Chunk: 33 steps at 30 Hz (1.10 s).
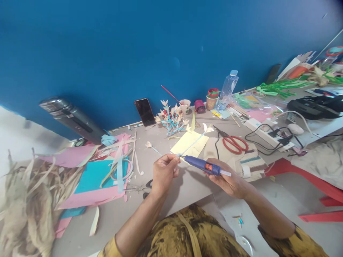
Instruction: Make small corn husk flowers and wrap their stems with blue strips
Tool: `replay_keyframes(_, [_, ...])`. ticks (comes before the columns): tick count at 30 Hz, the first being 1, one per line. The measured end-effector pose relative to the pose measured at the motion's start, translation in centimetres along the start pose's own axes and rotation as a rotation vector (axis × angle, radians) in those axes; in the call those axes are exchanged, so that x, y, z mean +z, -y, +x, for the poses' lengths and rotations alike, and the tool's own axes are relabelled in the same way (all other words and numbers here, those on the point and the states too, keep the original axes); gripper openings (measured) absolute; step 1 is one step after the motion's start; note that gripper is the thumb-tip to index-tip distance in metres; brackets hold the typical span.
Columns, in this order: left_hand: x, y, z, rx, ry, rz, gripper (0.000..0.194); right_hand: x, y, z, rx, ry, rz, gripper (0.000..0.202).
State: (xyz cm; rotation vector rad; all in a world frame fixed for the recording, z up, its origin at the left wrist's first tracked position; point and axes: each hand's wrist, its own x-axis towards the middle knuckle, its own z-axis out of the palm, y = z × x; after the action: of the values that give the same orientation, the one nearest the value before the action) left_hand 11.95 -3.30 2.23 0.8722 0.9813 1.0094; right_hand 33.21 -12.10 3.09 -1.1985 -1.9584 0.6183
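Observation:
My left hand point(165, 172) pinches the lower end of a thin blue stem point(193, 143), which slants up to the right and ends in pale petals point(208, 129). In my right hand point(227, 182) is a blue glue gun point(197, 162), a clear stick poking from its back end. Its nozzle meets the stem's end at my left fingertips. Under the stem lies a yellow paper point(184, 144). Behind it stands a bunch of pale flowers on blue stems point(171, 119). One more small flower point(150, 145) lies left of the paper.
Red-handled scissors point(235, 144) and a power strip point(268, 134) lie to the right. A phone point(145, 112), paper cup point(184, 106) and plastic bottle point(227, 89) stand by the blue wall. Coloured papers point(98, 175), a dark flask point(75, 119) and dried husks point(34, 203) are at left.

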Motion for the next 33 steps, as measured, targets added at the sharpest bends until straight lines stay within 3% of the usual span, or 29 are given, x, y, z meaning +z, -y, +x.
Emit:
replay_keyframes(7, [0.0, -0.1, 0.0, 0.002, -0.011, 0.006, 0.03, 0.2, -0.1, -0.1, -0.013, -0.01, 0.001, 0.032])
replay_keyframes(11, [0.1, -0.3, -0.1, -0.01, -0.014, 0.012, 0.031, 0.4, -0.8, -0.4, -0.044, -0.104, -0.027, 0.025])
replay_keyframes(16, [0.0, -0.9, 0.0, -0.034, -0.044, -0.051, 0.038, -0.3, -1.7, -0.9, -0.076, -0.066, -0.168, 0.01])
replay_keyframes(22, [-0.4, -2.0, -0.5, -0.048, 0.032, -0.14, 0.041, -1.2, -3.9, -1.0, 0.2, -0.075, -0.606, 0.017])
replay_keyframes(26, [-0.6, -2.8, -1.4, -0.074, 0.087, -0.171, 0.04, -1.2, -4.6, -0.3, 0.36, 0.012, -0.767, 0.02])
replay_keyframes(28, [-0.7, -3.1, -1.8, -0.101, 0.113, -0.185, 0.04, -1.0, -4.1, 0.2, 0.359, 0.003, -0.753, 0.025])
replay_keyframes(30, [-0.8, -3.3, -2.1, -0.138, 0.137, -0.201, 0.04, -0.8, -3.0, 1.1, 0.325, -0.115, -0.632, 0.031])
replay_keyframes(33, [-0.9, -3.3, -2.4, -0.205, 0.201, -0.209, 0.039, -0.2, -0.7, 2.8, 0.262, -0.245, -0.119, 0.036])
